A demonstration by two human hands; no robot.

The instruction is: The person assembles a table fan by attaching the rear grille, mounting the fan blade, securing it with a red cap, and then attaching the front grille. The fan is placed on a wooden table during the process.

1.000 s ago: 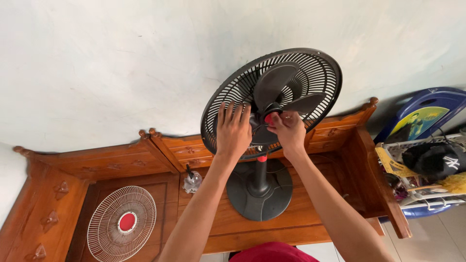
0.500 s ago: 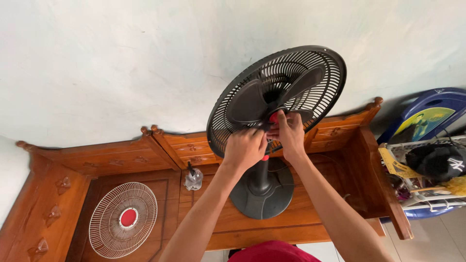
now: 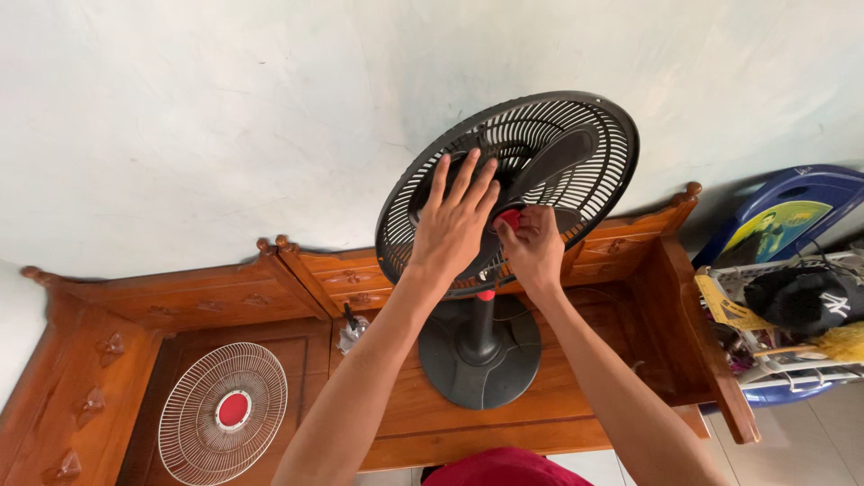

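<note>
A black stand fan (image 3: 480, 351) stands on a wooden bench, its front guard off. My left hand (image 3: 453, 225) lies flat with fingers spread on a dark blade (image 3: 551, 155) inside the black rear guard (image 3: 605, 135). My right hand (image 3: 533, 245) pinches the small red cap (image 3: 510, 217) at the blade hub. The fan's pole has a red ring (image 3: 486, 294) just below my hands.
The carved wooden bench (image 3: 270, 297) runs along a pale wall. A white front guard with a red centre (image 3: 225, 414) lies on the bench at left. A small clear bottle (image 3: 353, 329) stands beside the fan base. A blue chair and a basket with a black cap (image 3: 805, 301) are at right.
My left hand went from gripping near the hub to lying open and flat on a blade. The blades have turned. My right hand stays on the red cap.
</note>
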